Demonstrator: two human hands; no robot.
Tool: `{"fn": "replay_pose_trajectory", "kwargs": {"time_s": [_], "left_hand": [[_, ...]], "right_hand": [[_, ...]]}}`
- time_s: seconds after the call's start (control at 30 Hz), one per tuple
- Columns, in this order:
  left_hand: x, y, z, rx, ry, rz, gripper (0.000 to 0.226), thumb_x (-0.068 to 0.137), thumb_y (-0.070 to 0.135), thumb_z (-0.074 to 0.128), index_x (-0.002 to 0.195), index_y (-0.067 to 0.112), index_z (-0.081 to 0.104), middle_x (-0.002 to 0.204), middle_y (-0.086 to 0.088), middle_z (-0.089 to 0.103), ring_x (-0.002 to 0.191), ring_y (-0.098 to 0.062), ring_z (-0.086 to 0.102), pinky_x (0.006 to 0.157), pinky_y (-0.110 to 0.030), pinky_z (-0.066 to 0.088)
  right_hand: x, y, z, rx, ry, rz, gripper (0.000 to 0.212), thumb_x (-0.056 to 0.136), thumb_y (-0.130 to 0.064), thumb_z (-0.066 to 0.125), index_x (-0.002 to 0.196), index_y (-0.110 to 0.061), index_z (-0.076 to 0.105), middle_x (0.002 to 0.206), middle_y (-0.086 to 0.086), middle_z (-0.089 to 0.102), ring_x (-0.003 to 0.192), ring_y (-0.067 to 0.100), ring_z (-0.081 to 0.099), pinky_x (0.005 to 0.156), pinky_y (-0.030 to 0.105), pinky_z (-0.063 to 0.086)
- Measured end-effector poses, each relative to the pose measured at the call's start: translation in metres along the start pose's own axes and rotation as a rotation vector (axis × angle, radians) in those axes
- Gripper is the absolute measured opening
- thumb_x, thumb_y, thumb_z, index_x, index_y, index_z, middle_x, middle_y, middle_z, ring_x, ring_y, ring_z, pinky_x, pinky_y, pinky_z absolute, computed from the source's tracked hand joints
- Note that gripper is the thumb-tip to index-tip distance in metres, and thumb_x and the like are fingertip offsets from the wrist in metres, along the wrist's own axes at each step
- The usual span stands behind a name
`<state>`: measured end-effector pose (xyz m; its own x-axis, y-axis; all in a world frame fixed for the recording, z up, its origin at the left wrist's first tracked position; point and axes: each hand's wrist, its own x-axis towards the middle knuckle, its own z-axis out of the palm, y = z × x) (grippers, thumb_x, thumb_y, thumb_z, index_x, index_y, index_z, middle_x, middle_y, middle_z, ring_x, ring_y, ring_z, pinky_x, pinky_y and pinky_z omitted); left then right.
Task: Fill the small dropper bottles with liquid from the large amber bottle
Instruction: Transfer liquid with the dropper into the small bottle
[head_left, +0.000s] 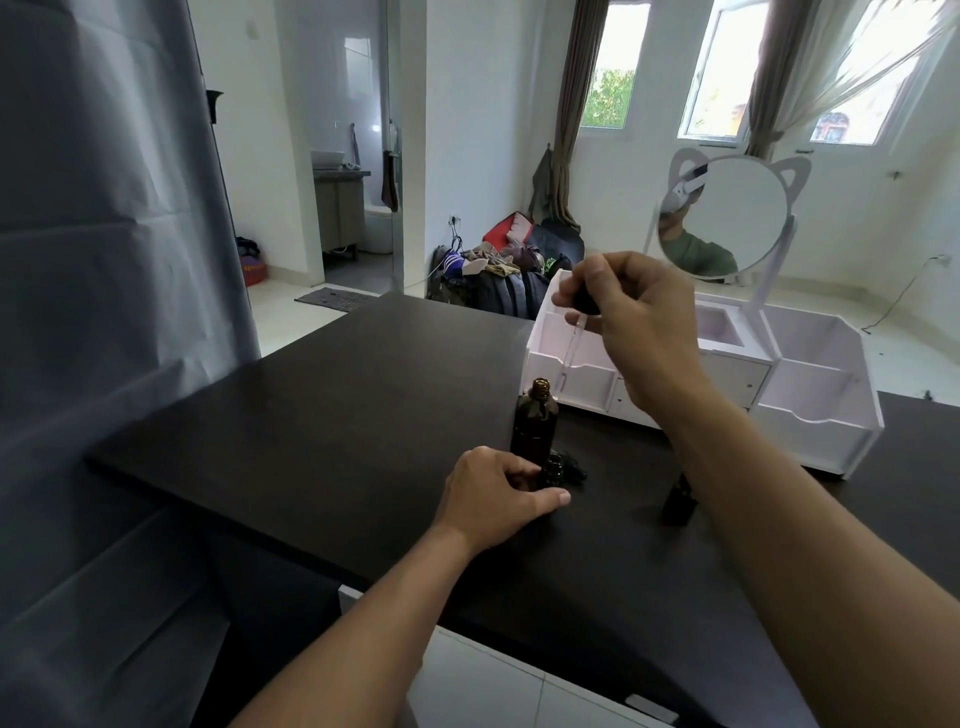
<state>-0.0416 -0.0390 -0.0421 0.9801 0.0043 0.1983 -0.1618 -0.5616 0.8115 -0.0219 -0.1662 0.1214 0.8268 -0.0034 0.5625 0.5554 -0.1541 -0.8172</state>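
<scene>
Right hand (631, 312) pinches dropper (574, 332) above open large amber bottle (535, 421); left hand (493, 496) grips small dropper bottle (553, 470) on tabletop (337, 405).

Bottles grouped at the middle of the table (322, 415).
The large bottle (535, 421) is stood just behind the small bottle (552, 470); another small bottle (679, 501) is set to the right, the organizer (810, 415) farther back.

Your right hand (631, 312) pinches dropper (574, 332) above open amber btl (535, 421); left hand (493, 499) grips small btl (553, 470) on table (311, 415).
</scene>
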Motion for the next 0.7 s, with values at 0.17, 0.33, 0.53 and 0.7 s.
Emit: {"fn": "replay_pose_trajectory", "kwargs": {"time_s": [0.17,0.33,0.53,0.7], "left_hand": [[0.001,0.0,-0.002,0.008,0.0,-0.017,0.053,0.064,0.058,0.079,0.103,0.022,0.077,0.089,0.011,0.074,0.084,0.0,0.067,0.084,-0.032,0.057],[0.002,0.001,-0.003,0.025,-0.001,-0.034,0.051,0.069,0.052,0.081,0.109,0.022,0.075,0.098,0.008,0.073,0.09,-0.002,0.065,0.085,-0.029,0.056],[0.003,0.002,-0.003,0.053,-0.006,-0.049,0.051,0.07,0.052,0.08,0.111,0.022,0.073,0.102,0.007,0.072,0.094,-0.003,0.065,0.086,-0.028,0.055],[0.003,0.002,-0.002,0.049,0.005,-0.059,0.05,0.069,0.052,0.081,0.109,0.023,0.075,0.097,0.008,0.073,0.09,-0.002,0.066,0.085,-0.03,0.057]], "right_hand": [[-0.02,0.012,-0.004,-0.029,-0.057,0.063,0.022,0.1,-0.017,0.051,0.083,-0.016,0.066,0.079,0.003,0.071,0.081,0.017,0.073,0.081,0.044,0.06],[-0.03,0.022,-0.006,-0.065,-0.062,0.072,0.022,0.1,-0.018,0.051,0.083,-0.021,0.064,0.081,0.002,0.071,0.084,0.017,0.072,0.083,0.043,0.06],[-0.034,0.029,-0.003,-0.038,-0.067,0.079,0.024,0.099,-0.017,0.051,0.08,-0.023,0.064,0.081,0.003,0.071,0.085,0.021,0.072,0.084,0.044,0.059],[-0.036,0.035,-0.001,-0.034,-0.07,0.081,0.022,0.099,-0.015,0.051,0.082,-0.021,0.064,0.082,0.004,0.07,0.084,0.021,0.072,0.084,0.043,0.059]]}}
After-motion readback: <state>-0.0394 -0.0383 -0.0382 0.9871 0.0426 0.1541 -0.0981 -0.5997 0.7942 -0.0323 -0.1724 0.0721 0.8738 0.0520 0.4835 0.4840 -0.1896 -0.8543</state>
